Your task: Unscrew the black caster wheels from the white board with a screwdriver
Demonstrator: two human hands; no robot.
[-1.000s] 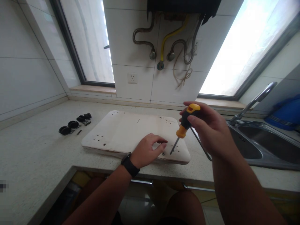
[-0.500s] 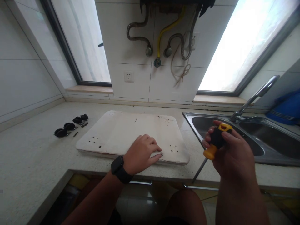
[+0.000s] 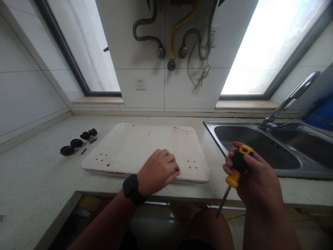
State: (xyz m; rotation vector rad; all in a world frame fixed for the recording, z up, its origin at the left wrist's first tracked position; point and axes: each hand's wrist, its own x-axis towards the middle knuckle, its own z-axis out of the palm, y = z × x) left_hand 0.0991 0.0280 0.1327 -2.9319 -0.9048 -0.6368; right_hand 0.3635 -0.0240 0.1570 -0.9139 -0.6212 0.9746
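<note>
My right hand (image 3: 256,177) is wrapped round the black and yellow handle of a screwdriver (image 3: 234,177). The screwdriver's shaft slants down and left, past the counter's front edge. On the front part of a white board (image 3: 140,146) rests my left hand (image 3: 158,168), a black watch on its wrist. Its thumb and forefinger are pressed together near the board's front edge; what they pinch, if anything, is hidden. Groups of small holes show at the board's corners. Left of the board lie several black casters (image 3: 76,142), with small screws (image 3: 92,140) beside them.
A double steel sink (image 3: 215,139) with a tall faucet (image 3: 291,97) is set into the counter at the right. Hoses and a yellow pipe (image 3: 179,26) run down the tiled wall. Drawer handles (image 3: 156,202) show below the counter edge.
My left thumb and forefinger, apart around a small dark spot on the board before, have closed over it. The screwdriver has lowered slightly with my right hand. The view has shifted a little.
</note>
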